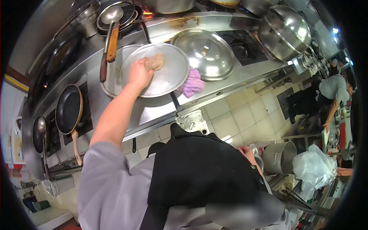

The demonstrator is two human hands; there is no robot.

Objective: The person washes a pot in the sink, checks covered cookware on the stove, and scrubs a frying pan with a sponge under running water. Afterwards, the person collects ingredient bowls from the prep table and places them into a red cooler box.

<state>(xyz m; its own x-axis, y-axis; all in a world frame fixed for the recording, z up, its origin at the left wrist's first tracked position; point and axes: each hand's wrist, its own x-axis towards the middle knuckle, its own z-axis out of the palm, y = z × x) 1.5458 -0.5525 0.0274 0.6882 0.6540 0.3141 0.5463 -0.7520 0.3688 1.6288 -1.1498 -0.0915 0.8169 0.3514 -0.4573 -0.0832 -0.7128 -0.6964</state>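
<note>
My left hand (140, 73) reaches out over the counter with its fingers closed on a crumpled, brownish, rag-like lump (155, 62). The lump rests on a round, flat metal tray or lid (168, 82), which overlaps another round metal piece (111, 86) behind it. Beside it lie a domed steel lid (211, 57) with a handle and a bunched purple cloth (193, 83). My right hand (249, 155) hangs low by my black apron, near a metal pot; its fingers are mostly hidden.
A ladle (112, 17) and a wooden-handled tool (112, 44) rest across pans at the back, near a flame. Frying pans (69, 109) sit on left burners. A large lidded pot (285, 32) stands right. A stockpot (280, 158), plastic bag (314, 166) and bending co-worker (333, 90) are at right.
</note>
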